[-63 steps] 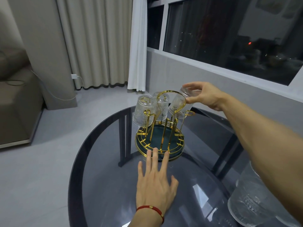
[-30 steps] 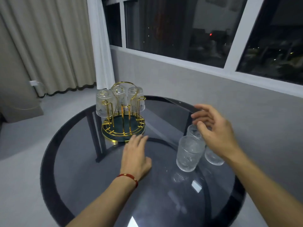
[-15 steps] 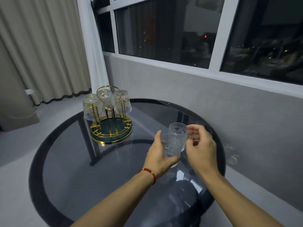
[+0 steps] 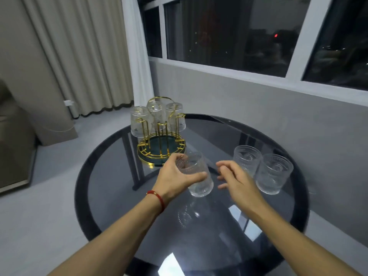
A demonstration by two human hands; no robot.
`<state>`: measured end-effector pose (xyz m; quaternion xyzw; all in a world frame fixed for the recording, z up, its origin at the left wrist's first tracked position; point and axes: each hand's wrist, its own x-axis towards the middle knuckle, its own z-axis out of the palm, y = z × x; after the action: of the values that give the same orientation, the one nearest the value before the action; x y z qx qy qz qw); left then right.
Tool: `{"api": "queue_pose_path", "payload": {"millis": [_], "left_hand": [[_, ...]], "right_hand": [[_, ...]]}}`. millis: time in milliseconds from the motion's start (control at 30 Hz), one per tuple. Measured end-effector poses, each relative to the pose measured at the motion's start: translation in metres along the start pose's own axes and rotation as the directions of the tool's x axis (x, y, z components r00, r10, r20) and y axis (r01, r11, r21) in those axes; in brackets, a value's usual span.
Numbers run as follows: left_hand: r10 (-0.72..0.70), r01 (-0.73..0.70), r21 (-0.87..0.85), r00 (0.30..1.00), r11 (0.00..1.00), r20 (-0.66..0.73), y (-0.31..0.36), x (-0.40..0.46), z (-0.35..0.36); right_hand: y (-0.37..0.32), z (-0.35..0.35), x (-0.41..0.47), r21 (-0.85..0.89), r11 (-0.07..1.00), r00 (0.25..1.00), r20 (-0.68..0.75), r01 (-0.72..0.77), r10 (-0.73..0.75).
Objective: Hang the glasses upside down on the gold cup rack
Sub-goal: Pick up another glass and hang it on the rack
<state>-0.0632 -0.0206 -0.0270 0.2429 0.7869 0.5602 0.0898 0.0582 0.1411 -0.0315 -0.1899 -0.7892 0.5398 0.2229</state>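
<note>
The gold cup rack [image 4: 161, 144] stands on the far left part of the round dark glass table [image 4: 111, 196]. Three clear glasses hang upside down on it: one at the left [image 4: 138, 121], one at the back [image 4: 156, 112], one at the right [image 4: 176, 116]. My left hand [image 4: 175, 177] grips a clear ribbed glass [image 4: 199, 182], upright and slightly tilted, lifted above the table just in front of the rack. My right hand [image 4: 236, 180] hovers beside it with fingers apart, holding nothing. Two more upright glasses [image 4: 247, 159] [image 4: 273, 174] stand on the table at the right.
A grey wall and dark windows [image 4: 229, 36] run behind the table. Beige curtains [image 4: 79, 56] hang at the left, with a sofa edge [image 4: 12, 146] at the far left. The table rim [image 4: 302, 188] lies close to the two standing glasses.
My left hand has lifted one glass away from the group and carried it left toward the rack. My right hand has let go and drawn apart from it. The view has swung left.
</note>
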Motion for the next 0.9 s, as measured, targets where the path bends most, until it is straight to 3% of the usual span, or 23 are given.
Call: {"api": "queue_pose_path", "payload": {"millis": [67,167,233,300,400,467,533,600,767,900], "left_hand": [[-0.029,0.019,-0.153,0.998,0.988,-0.063,0.000,0.003,-0.008],[-0.035,0.017,-0.254,0.997,0.967,-0.067,-0.004,0.006,-0.018],[-0.044,0.033,-0.286,0.998,0.958,-0.034,-0.008,0.009,-0.027],[-0.049,0.055,-0.289,0.998,0.956,0.026,-0.011,0.013,-0.033],[-0.109,0.101,-0.306,0.994,0.947,-0.009,-0.027,0.019,-0.048],[-0.008,0.009,0.005,0.997,1.000,-0.071,-0.048,0.023,-0.054],[0.106,-0.096,0.395,0.994,0.913,-0.002,-0.067,0.028,-0.055],[0.147,-0.145,0.547,0.988,0.824,0.040,-0.078,0.031,-0.047],[0.119,-0.132,0.706,0.991,0.696,0.068,-0.098,0.033,-0.029],[0.132,-0.137,0.738,0.989,0.661,0.066,-0.101,0.036,-0.026]], "right_hand": [[-0.003,0.021,0.006,0.203,0.961,0.976,0.151,-0.189,0.160],[-0.015,0.043,0.010,0.533,0.729,0.893,0.371,-0.430,0.256],[-0.021,0.051,0.012,0.623,0.640,0.888,0.393,-0.449,0.240],[-0.021,0.051,0.015,0.652,0.663,0.926,0.322,-0.367,0.196],[-0.029,0.054,0.024,0.557,0.817,0.986,0.141,-0.150,0.084],[-0.042,0.054,0.030,0.406,0.914,0.998,0.046,0.016,-0.038],[-0.063,0.056,0.040,0.197,0.967,0.987,-0.003,0.159,-0.162],[-0.088,0.062,0.054,0.085,0.968,0.972,-0.010,0.236,-0.236],[-0.150,0.100,0.093,-0.143,0.909,0.917,-0.009,0.392,-0.398],[-0.173,0.133,0.121,-0.310,0.852,0.904,0.066,0.422,-0.423]]}}
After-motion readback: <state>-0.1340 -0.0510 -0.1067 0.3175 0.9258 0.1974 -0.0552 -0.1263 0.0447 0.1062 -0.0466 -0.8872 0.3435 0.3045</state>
